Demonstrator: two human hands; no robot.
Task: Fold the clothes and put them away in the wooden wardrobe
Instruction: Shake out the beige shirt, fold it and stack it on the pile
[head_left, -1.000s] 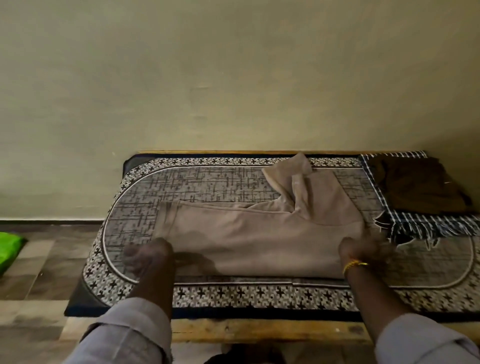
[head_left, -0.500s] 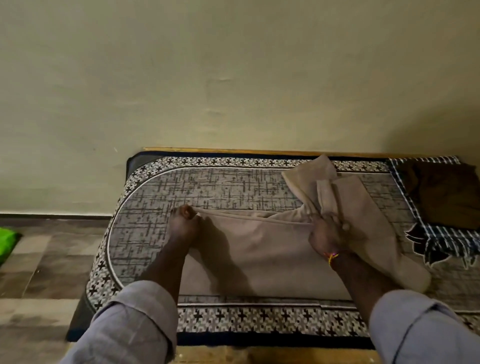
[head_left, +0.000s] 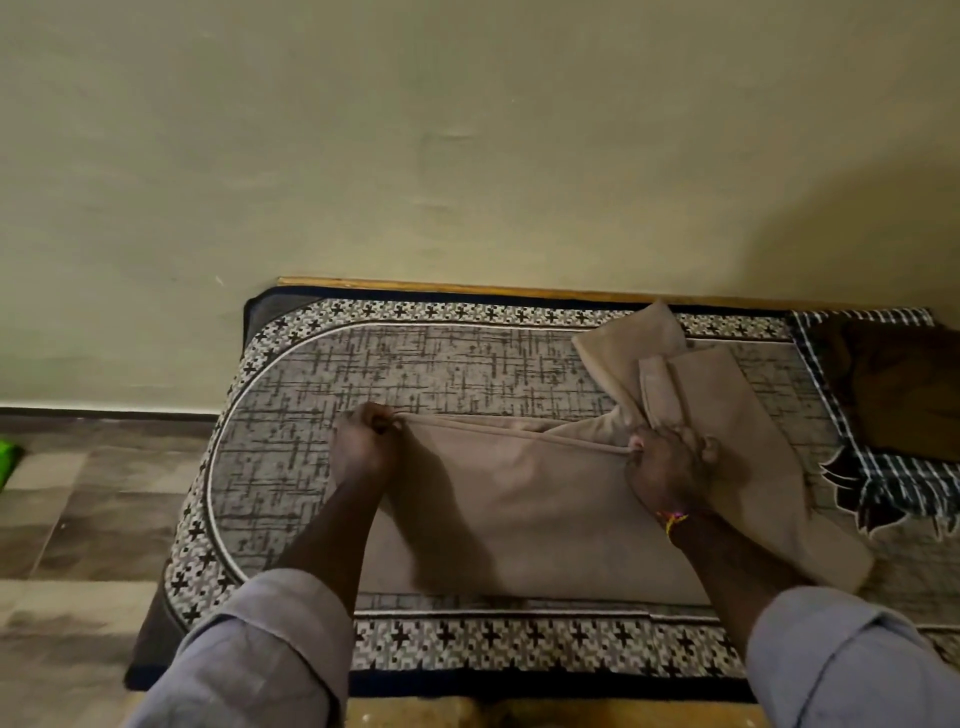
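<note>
A beige garment (head_left: 524, 509) lies flat on a patterned grey mat (head_left: 415, 369), its upper part bunched and turned toward the back right. My left hand (head_left: 366, 441) pinches the garment's far left corner. My right hand (head_left: 670, 467) grips the far edge near the garment's middle, a thread band on its wrist. The edge is stretched taut between both hands. The wooden wardrobe is not in view.
A dark brown cloth (head_left: 904, 395) lies on a blue-and-white checked cloth (head_left: 883, 483) at the mat's right end. The mat covers a wooden bench (head_left: 467, 286) set against a plain wall. Tiled floor and something green (head_left: 8, 457) are to the left.
Both hands went from the garment's near edge to its far edge and took hold of it. The garment's right end now lies folded diagonally toward the front right.
</note>
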